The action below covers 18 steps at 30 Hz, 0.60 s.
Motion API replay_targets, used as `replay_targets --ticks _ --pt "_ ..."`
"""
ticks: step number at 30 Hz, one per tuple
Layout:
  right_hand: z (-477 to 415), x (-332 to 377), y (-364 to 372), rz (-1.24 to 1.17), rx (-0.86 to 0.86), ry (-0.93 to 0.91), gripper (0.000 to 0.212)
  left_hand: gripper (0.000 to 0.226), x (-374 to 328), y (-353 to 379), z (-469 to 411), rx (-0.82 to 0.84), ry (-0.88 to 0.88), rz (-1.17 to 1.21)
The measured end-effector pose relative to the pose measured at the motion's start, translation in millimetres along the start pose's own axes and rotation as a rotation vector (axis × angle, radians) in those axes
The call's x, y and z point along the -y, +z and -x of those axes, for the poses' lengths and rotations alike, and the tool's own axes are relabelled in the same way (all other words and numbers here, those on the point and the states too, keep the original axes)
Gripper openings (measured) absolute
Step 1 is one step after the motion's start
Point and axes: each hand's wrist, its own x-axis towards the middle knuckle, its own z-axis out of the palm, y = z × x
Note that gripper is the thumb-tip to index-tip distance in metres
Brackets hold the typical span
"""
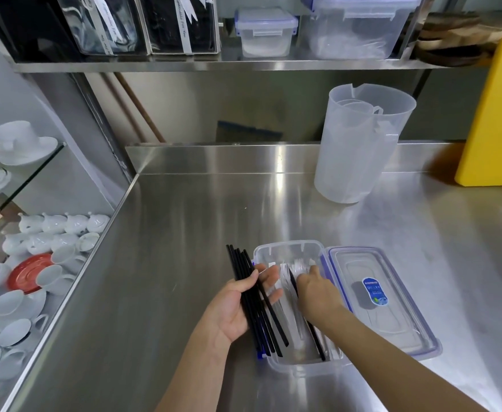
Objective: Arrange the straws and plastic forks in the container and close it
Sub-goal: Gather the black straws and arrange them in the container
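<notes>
forks (295, 270) in container (285, 248), lid (398, 322) right

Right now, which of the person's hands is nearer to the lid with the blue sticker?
The right hand. It reaches into the clear container just left of the lid, among the plastic forks. The left hand holds black straws at the container's far side.

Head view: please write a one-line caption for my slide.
Left hand holds black straws while right hand arranges forks in the open container.
</notes>
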Motion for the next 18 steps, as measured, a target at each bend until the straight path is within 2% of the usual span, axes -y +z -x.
replay_targets --ticks 5,11,18 --pt "-6.0 -0.1 3.9 -0.086 -0.071 0.026 0.025 0.018 -3.0 2.9 -1.4 0.010 -0.016 -0.089" --pt "-13.2 -0.3 14.7 -0.232 -0.107 0.023 0.020 0.018 -1.5 -0.9 -1.4 0.003 -0.018 -0.038" --pt "-17.8 -0.1 15.5 -0.195 -0.080 0.059 0.017 0.018 -1.6 -1.1 -2.5 0.001 -0.020 -0.046"
